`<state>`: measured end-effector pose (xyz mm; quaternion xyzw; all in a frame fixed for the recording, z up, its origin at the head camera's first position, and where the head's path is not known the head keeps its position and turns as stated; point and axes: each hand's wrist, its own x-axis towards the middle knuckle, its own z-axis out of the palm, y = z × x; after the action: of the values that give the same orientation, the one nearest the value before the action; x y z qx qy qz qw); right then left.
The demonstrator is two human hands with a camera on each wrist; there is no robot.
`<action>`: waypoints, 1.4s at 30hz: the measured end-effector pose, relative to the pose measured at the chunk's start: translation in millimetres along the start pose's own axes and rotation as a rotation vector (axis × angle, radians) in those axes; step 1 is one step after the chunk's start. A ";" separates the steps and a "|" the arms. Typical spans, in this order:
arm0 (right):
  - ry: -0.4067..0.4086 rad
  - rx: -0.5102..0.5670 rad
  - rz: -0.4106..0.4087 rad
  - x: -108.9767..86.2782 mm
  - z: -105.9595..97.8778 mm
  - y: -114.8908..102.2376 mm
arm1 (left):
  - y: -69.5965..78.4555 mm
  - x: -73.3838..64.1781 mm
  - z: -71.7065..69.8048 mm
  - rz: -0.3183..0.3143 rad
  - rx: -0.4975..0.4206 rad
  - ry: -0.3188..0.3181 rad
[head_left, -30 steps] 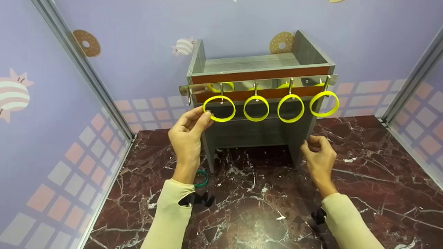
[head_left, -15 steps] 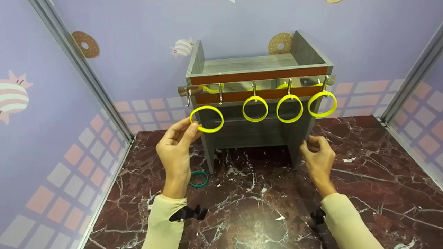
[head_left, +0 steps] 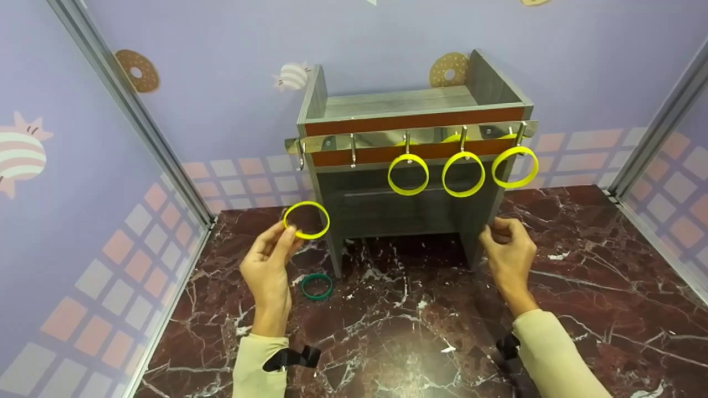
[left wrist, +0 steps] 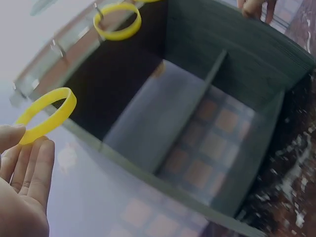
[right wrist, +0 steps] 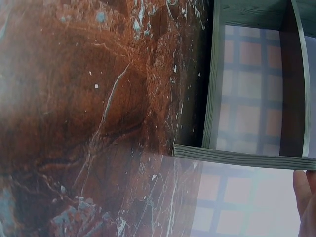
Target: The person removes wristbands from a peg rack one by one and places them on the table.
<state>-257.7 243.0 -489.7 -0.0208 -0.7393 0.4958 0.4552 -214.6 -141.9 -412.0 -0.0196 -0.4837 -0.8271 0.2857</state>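
My left hand [head_left: 268, 268] pinches a yellow silicone wristband [head_left: 307, 237] by its lower left edge, in front of and left of the shelf unit's left side panel. In the left wrist view the wristband [left wrist: 63, 113] stands out from the thumb and fingertips. Yellow wristbands [head_left: 409, 193] hang from three hooks of the metal rail [head_left: 381, 137]; its two leftmost hooks are bare. My right hand [head_left: 510, 251] grips the front edge of the right side panel of the grey shelf unit [head_left: 481, 218]. In the right wrist view only the right fingers [right wrist: 302, 195] show, at the panel's edge.
A green wristband [head_left: 317, 297] lies on the dark red marbled table [head_left: 398, 337] by the foot of the left panel. Patterned lilac walls [head_left: 221, 83] enclose the table at the back and sides.
My left hand has drawn the yellow wristband off the second hook from the left, then moved it down and left. The right hand has stayed at the panel.
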 end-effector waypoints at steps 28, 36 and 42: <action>-0.006 -0.004 0.036 -0.4 0.2 -0.3 | -59.4 -8.0 -104.3 -0.254 0.279 0.202; 0.004 0.016 0.041 -1.0 1.8 0.6 | -64.0 -9.4 -119.3 -0.303 0.361 0.218; -0.003 -0.003 0.051 -1.0 0.3 -0.4 | -68.3 -11.2 -127.8 -0.321 0.397 0.223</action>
<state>-257.2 242.1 -490.0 -0.0397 -0.7400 0.5060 0.4414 -207.6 -215.3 -537.2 0.2048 -0.5987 -0.7478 0.2010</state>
